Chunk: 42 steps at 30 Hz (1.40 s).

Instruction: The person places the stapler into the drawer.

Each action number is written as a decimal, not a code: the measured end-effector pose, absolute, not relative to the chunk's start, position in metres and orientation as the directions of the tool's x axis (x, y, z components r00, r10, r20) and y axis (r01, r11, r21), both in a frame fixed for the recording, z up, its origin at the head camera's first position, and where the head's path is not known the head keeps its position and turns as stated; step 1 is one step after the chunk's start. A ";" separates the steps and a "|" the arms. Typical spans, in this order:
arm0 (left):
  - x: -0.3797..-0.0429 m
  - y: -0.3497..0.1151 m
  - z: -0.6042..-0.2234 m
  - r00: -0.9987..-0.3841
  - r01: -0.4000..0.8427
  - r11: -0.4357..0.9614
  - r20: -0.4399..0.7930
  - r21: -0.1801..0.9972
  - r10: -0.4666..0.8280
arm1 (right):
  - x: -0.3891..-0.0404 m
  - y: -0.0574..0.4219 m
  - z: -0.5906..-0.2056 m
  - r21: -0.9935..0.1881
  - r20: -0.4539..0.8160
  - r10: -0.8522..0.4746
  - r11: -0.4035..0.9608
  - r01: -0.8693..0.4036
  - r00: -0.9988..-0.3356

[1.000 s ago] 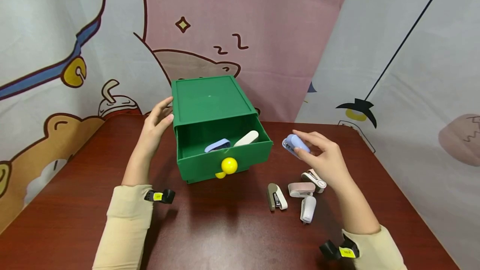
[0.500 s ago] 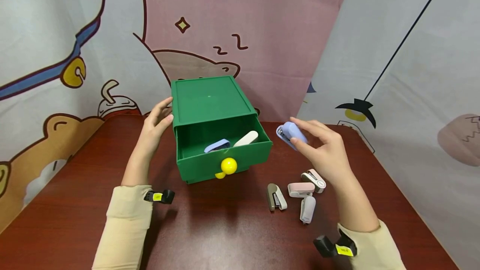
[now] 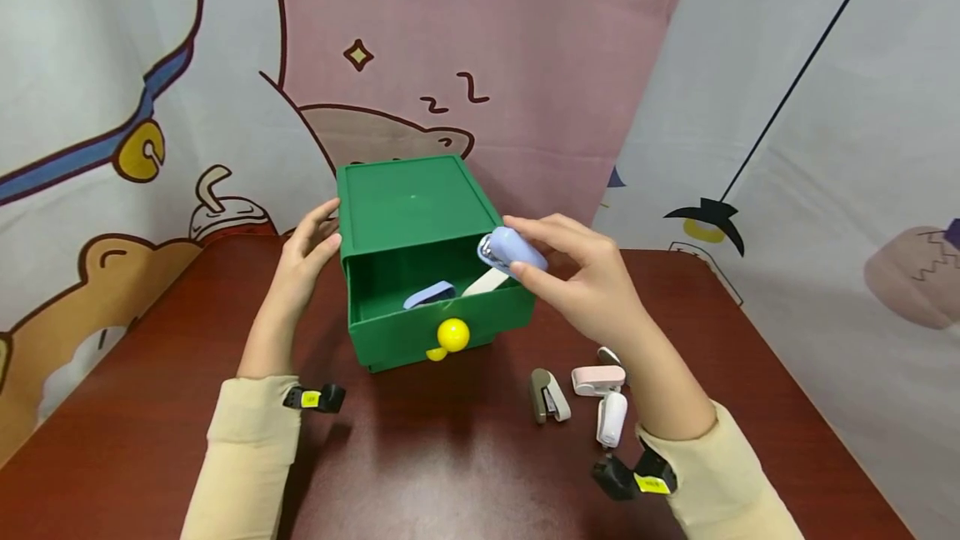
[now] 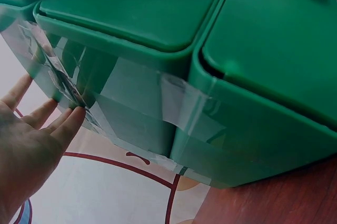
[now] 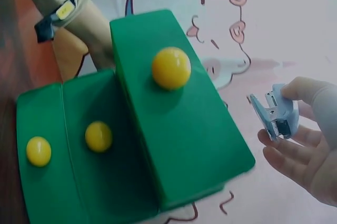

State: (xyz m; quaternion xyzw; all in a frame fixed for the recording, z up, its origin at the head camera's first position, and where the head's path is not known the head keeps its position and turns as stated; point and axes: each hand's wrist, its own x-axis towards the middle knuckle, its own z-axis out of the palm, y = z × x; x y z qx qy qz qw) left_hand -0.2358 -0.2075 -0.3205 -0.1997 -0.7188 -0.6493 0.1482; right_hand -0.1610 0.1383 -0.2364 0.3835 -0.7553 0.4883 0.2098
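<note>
My right hand (image 3: 592, 273) pinches a light blue stapler (image 3: 517, 248) between thumb and fingers, above the right edge of a pulled-out green drawer (image 3: 401, 344). In the right wrist view this stapler (image 5: 287, 111) has its arms spread. Inside the drawer lie another blue stapler (image 3: 430, 295) and a white, rounded long item (image 3: 483, 282), partly hidden by the right hand's stapler. The drawer belongs to a green cabinet (image 3: 412, 198). With fingers extended, my left hand (image 3: 300, 261) rests against the cabinet's left side; in the left wrist view its fingertips (image 4: 76, 116) meet the taped wall.
On the brown table (image 3: 442, 473), right of the cabinet, lie a brown-and-white stapler (image 3: 550, 397), a pink one (image 3: 597, 379) and a white one (image 3: 611, 419). Another (image 3: 609, 357) is mostly behind the right forearm. Lower drawers with yellow knobs (image 5: 98, 136) are closed.
My right hand has carried the blue stapler leftward and slightly up, from beside the cabinet to over the drawer's right edge. The left hand keeps its place on the cabinet.
</note>
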 end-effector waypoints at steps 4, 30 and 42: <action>-0.236 -0.208 -0.322 -0.875 0.482 0.075 0.476 0.873 0.091 | -0.161 0.120 -0.230 -0.570 0.683 -0.420 0.205 -0.796 -0.597; -0.235 -0.209 -0.320 -0.876 0.481 0.057 0.476 0.875 0.079 | -0.180 0.050 -0.224 -0.582 0.375 -0.665 0.374 -0.723 -0.646; -0.235 -0.208 -0.321 -0.883 0.468 0.094 0.461 0.879 0.087 | -0.188 0.037 -0.228 -0.601 0.161 -0.639 0.541 -0.588 -0.753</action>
